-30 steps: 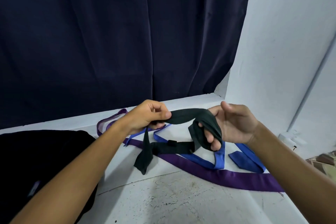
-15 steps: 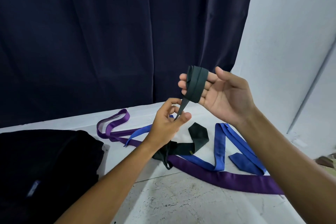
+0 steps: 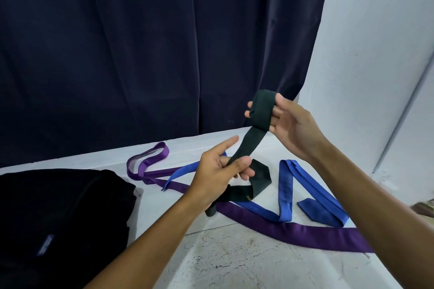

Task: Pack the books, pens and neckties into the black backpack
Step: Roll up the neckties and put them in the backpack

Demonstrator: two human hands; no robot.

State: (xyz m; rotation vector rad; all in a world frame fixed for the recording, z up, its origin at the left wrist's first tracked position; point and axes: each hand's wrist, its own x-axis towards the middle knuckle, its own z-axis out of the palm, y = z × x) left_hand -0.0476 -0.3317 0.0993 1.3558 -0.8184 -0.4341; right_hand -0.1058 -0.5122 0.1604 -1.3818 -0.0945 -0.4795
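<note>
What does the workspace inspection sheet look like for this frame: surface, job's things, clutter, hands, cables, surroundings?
Surface: white table, scuffed and speckled near the front.
Job's things: dark green necktie partly wound round the right hand's fingers, its tail lying on the table; blue necktie lies zigzagged on the table; purple necktie lies across the table, passing under the blue one; black backpack at left on the table. Books and pens: nothing seen.
Clutter: unidentifiable object at the right edge.
Hands: left hand pinches the green necktie's strand; right hand raised, fingers straight inside the coil.
Cables: nothing seen.
Surroundings: dark navy curtain behind, white wall at right.
</note>
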